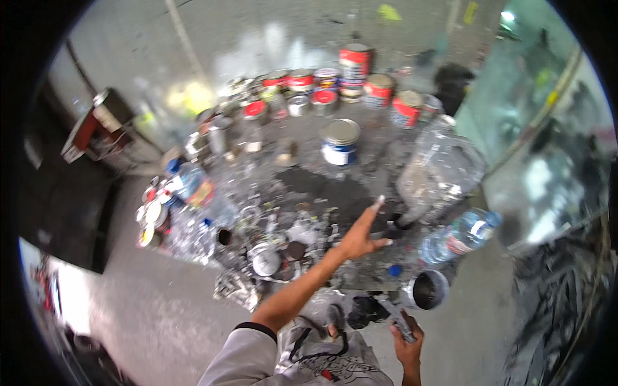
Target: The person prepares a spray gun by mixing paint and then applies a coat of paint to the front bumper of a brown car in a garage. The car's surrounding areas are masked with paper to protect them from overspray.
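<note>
My left hand (364,239) reaches over the paint-stained table (360,270), thumb and fingers stretched apart and nothing held. Beside its fingertips are the dark neck end of a large translucent jug (444,164) and a clear water bottle (457,239) lying on its side. A loose blue cap (394,271) lies near the thumb. Below the table's front edge, my right hand (408,340) is closed round a grey metal tool that looks like a spray gun (400,321). At its far end is an open cup (427,290) with dark contents; motion blur hides how they join.
A blue-and-white paint can (340,143) stands mid-table. Several red-labelled cans (378,91) line the back by the wall. Bottles, small jars and a white-lidded tub (264,260) crowd the left and front. Dark plastic sheeting (553,309) hangs at the right.
</note>
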`<state>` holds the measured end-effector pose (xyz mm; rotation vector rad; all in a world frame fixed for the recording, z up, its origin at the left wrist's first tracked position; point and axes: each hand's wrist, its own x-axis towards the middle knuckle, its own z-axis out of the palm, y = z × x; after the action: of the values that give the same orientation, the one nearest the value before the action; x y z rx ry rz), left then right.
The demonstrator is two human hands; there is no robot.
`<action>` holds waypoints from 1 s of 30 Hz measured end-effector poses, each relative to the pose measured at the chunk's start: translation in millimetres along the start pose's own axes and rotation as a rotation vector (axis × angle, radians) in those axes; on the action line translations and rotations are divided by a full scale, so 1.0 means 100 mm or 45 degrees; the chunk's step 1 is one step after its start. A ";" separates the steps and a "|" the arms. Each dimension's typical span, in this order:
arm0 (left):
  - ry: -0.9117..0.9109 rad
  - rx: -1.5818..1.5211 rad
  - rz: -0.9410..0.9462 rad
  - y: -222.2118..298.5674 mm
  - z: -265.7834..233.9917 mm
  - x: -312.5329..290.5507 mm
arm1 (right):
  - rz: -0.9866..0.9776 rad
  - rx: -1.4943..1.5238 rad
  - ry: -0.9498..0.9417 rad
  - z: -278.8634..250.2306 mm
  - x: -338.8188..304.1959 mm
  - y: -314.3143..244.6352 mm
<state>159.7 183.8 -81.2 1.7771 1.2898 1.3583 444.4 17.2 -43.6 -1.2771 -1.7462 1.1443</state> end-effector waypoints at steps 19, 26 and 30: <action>0.447 0.527 -0.683 0.31 -1.62 -2.25 | -0.074 0.003 0.049 0.70 -0.81 -0.33; 0.296 -0.159 -0.305 1.43 -1.22 -1.86 | -0.048 0.065 0.194 0.60 -1.49 -0.29; -0.215 -0.237 0.141 2.37 -0.36 -1.59 | -0.017 0.078 0.301 0.27 -1.77 -0.19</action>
<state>206.6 -57.8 68.5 1.8117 0.9565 1.3096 464.3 -161.6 -41.2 -1.3045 -1.5324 0.9879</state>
